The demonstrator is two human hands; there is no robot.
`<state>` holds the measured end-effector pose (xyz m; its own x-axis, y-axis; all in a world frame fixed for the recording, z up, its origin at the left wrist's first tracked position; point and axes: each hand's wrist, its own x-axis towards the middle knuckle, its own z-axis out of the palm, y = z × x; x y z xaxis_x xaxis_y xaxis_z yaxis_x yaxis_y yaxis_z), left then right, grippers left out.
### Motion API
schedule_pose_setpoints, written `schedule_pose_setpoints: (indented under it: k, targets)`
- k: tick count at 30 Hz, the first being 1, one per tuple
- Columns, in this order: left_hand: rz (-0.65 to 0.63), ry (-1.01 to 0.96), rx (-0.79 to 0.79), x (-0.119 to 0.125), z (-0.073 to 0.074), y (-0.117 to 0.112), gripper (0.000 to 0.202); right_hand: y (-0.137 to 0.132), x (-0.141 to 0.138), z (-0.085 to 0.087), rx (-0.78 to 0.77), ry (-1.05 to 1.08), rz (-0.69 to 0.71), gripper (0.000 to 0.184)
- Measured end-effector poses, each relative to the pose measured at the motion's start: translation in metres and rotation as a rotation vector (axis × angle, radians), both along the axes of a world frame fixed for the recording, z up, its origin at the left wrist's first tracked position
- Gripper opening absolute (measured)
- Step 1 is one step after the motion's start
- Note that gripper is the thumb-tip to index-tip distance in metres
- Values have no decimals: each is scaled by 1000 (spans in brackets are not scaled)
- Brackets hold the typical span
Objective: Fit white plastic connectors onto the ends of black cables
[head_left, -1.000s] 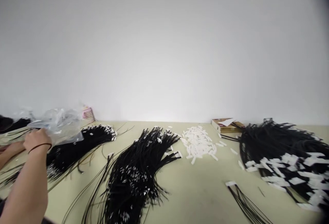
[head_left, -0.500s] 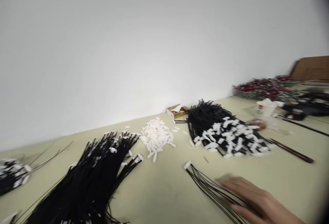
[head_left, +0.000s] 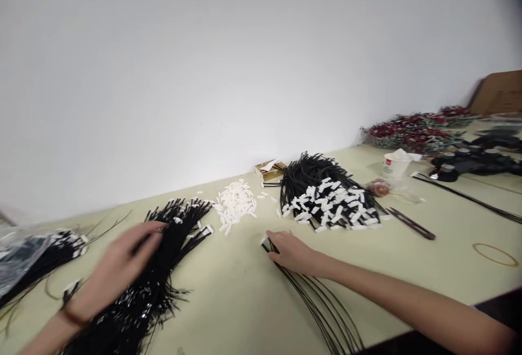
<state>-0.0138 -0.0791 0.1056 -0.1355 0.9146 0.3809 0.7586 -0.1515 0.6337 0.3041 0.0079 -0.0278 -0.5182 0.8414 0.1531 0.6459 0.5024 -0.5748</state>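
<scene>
My right hand (head_left: 294, 253) is closed on a bunch of thin black wires, just behind the white connector (head_left: 264, 239) at their end. The loose part of this wire harness (head_left: 322, 311) trails over the table toward the front edge. My left hand (head_left: 122, 260), slightly blurred, hovers over or touches a large pile of black wires (head_left: 171, 246); its thumb and fingers are apart. Between the two hands and farther back lies a heap of small white connectors (head_left: 235, 203). One wire bunch with a white connector (head_left: 207, 231) sticks out of the left pile.
Behind my right hand is a heap of finished-looking black harnesses with white connectors (head_left: 334, 205). Tweezers (head_left: 411, 223), a rubber band (head_left: 495, 254), a paper cup (head_left: 395, 166) and a small box (head_left: 269, 170) lie about. Bagged wires (head_left: 36, 262) are at far left.
My left hand has come into view over the black wire pile. My right hand has moved left along the harness and closed near its connector. The view has shifted right.
</scene>
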Motion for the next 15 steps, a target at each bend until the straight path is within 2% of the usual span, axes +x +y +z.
schedule_pose_setpoints:
  k: [3, 5, 7, 9, 11, 15]
  targets:
    - [-232, -112, -250, 90, -40, 28, 24, 0, 1, -5, 1, 101, 54, 34]
    - [-252, -175, -220, 141, -72, 50, 30, -1, 4, -8, 12, 166, 56, 39]
    - [-246, -221, -198, 175, -99, 71, 31, -2, 9, -10, 30, 233, 49, 37]
    - [-327, -358, -285, 192, -118, 87, 33, -1, 14, -11, 79, 277, 51, 33]
    - [-368, -434, -320, 196, -131, 97, 42, 3, 19, -11, 157, 265, 54, 28]
    - [-356, -717, -399, 184, -138, 100, 41, 17, 29, -6, 330, 110, -32, 22]
